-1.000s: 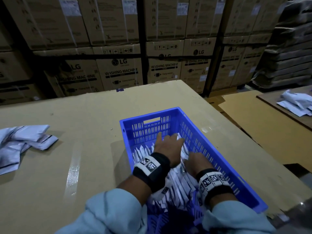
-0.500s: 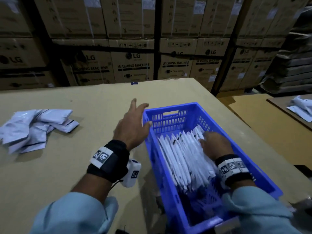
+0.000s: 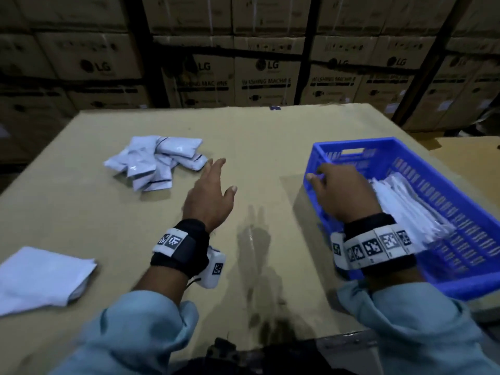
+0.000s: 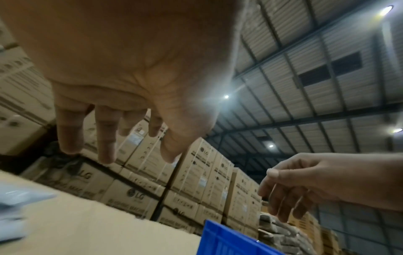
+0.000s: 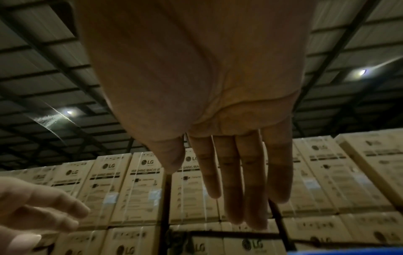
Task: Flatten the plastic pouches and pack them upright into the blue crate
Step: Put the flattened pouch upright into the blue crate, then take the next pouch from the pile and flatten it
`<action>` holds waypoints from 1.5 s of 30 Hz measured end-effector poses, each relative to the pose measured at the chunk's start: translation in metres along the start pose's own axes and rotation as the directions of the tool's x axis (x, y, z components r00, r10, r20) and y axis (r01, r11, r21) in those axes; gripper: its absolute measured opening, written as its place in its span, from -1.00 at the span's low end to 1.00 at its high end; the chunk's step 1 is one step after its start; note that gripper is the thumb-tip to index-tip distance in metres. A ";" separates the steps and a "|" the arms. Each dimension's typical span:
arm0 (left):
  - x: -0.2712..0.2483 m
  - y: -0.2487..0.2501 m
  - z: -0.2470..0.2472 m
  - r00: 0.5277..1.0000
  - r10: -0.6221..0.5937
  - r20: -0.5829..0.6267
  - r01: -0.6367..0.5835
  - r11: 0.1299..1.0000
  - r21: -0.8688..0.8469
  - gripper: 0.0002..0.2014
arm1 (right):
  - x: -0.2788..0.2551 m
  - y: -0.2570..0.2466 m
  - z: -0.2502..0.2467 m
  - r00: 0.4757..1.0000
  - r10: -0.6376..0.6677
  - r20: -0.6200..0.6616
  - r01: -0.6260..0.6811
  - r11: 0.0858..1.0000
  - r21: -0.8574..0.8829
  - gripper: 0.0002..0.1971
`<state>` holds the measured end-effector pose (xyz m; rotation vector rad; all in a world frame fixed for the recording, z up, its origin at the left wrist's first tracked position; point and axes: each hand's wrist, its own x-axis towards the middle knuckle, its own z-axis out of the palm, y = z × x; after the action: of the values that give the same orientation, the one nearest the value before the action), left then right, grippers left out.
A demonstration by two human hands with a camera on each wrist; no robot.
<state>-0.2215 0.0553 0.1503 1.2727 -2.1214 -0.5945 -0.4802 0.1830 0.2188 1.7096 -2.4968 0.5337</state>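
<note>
The blue crate (image 3: 422,155) stands on the right of the cardboard-covered table, with a row of white flattened pouches (image 3: 403,209) on edge inside it. A loose pile of puffy white pouches (image 3: 159,158) lies at the middle left. My left hand (image 3: 211,190) is stretched out above the table with straight, empty fingers (image 4: 104,138), their tips just short of the pile. My right hand (image 3: 338,190) hovers over the crate's left rim, its fingers (image 5: 235,181) relaxed and holding nothing. The crate's corner (image 4: 226,241) shows in the left wrist view.
A flat stack of white pouches (image 3: 40,277) lies at the near left of the table (image 3: 257,147). Stacked LG cartons (image 3: 265,77) wall off the far side. The table's near edge is close to my body.
My left hand has left the crate and swung left toward the loose pile. My right hand has lifted off the packed pouches to the crate's left rim. The head view has turned left.
</note>
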 end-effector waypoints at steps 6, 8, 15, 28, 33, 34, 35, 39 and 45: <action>-0.054 -0.084 -0.021 0.976 -0.197 0.094 0.183 0.973 0.137 -0.42 | -0.031 -0.083 0.081 0.972 -0.138 0.187 0.117 0.986 0.122 -0.64; -0.068 -0.106 -0.024 0.957 -0.271 0.107 0.251 0.953 0.170 -0.42 | -0.037 -0.102 0.102 0.946 -0.194 0.258 0.162 0.977 0.141 -0.64; -0.107 -0.162 -0.025 0.847 -0.507 0.162 0.458 0.849 0.264 -0.38 | -0.040 -0.145 0.148 0.862 -0.319 0.393 0.272 0.947 0.171 -0.66; -0.074 -0.268 -0.041 0.760 -0.575 0.303 0.354 0.758 0.548 -0.13 | 0.033 -0.248 0.215 0.833 -0.371 0.411 0.312 0.928 0.204 -0.66; -0.038 -0.298 -0.059 0.695 -0.578 0.429 0.257 0.756 0.603 0.26 | 0.079 -0.309 0.249 0.865 -0.375 0.334 0.277 0.911 0.305 -0.48; -0.031 -0.302 -0.062 0.678 -0.576 0.457 0.246 0.763 0.597 0.34 | 0.090 -0.321 0.257 0.873 -0.366 0.321 0.268 0.912 0.312 -0.47; -0.025 -0.307 -0.064 0.656 -0.579 0.484 0.245 0.770 0.589 0.42 | 0.100 -0.332 0.265 0.880 -0.363 0.305 0.270 0.913 0.307 -0.48; -0.007 -0.319 -0.060 0.575 -0.594 0.563 0.221 0.775 0.592 0.63 | 0.134 -0.371 0.297 0.874 -0.382 0.301 0.341 0.923 0.181 -0.67; -0.010 -0.331 -0.051 0.571 -0.584 0.577 0.235 0.790 0.567 0.68 | 0.166 -0.405 0.347 0.799 -0.457 0.390 0.504 0.863 -0.021 -0.63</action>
<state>0.0257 -0.0859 -0.0266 2.1225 -2.7096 -1.0187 -0.1248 -0.2067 0.0334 2.4656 -2.0823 -0.0005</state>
